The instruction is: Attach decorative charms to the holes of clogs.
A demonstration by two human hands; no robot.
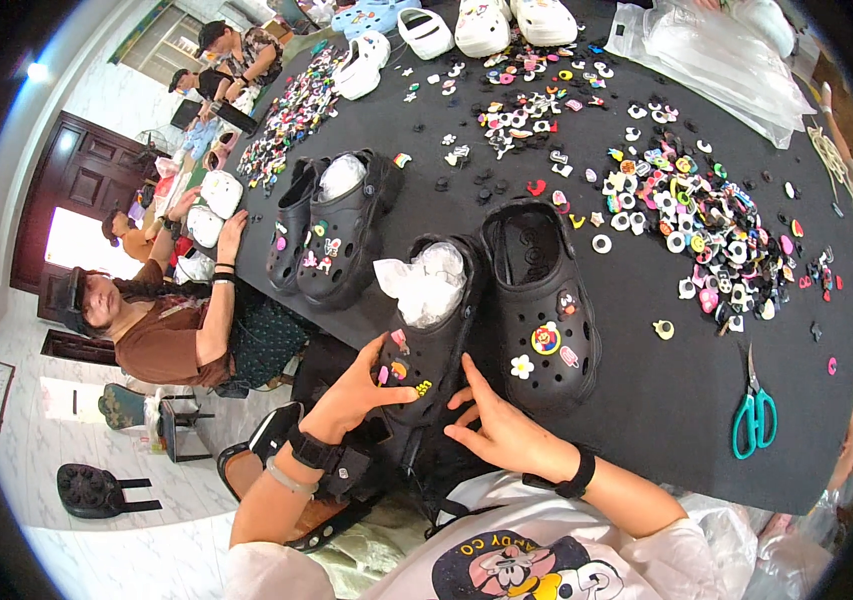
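My left hand [356,398] grips the toe of a black foam clog [446,345], its thumb lying across the top by a small yellow charm [422,388]. White paper [420,283] is stuffed in the clog's opening, and a few colourful charms sit in its holes. Fingers apart, my right hand [508,432] has its index fingertip at the clog's right side; whether it presses there I cannot tell. Just to the right rests a second black clog [558,350] bearing a cartoon charm [546,339], a white flower charm [521,367] and others.
Another black clog pair [336,255] stands at left. Piles of loose charms [686,205] cover the black table [636,400]. Teal-handled scissors [754,412] lie at right, a clear plastic bag [711,65] at the far right, white clogs [481,28] at the far edge. Co-workers [166,330] sit at left.
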